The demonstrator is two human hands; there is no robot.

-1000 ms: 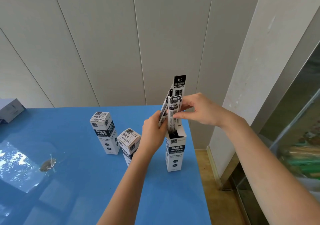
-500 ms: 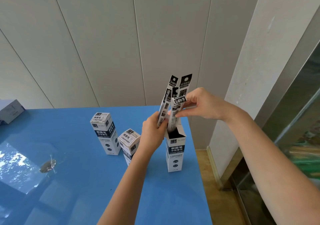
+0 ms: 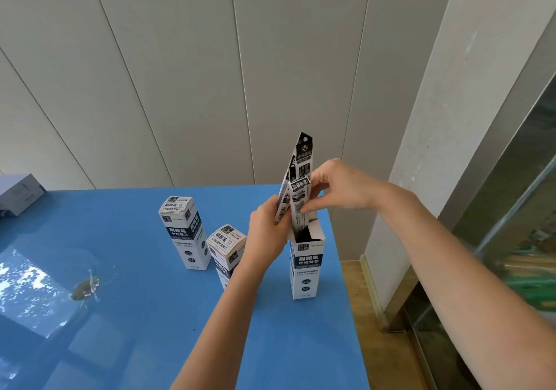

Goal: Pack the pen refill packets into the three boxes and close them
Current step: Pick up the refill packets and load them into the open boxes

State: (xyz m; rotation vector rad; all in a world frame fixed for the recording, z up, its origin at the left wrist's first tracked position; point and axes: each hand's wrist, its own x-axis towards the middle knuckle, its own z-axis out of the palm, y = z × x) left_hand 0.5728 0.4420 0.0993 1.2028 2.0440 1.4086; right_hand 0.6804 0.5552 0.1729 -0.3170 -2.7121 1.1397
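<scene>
Blue table [image 3: 135, 344]; grey box [image 3: 18, 192] far left; panelled wall [image 3: 180, 73] behind.

Plain indoor room of unclear kind: glossy blue table [image 3: 135, 338], pale panelled wall [image 3: 180, 73], steel-framed glass pane [image 3: 520, 233].

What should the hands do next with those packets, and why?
Probably slide the packets down into the open box. The left hand and right hand grip them; one already dips into its mouth, but all stand high above the rim.
</scene>
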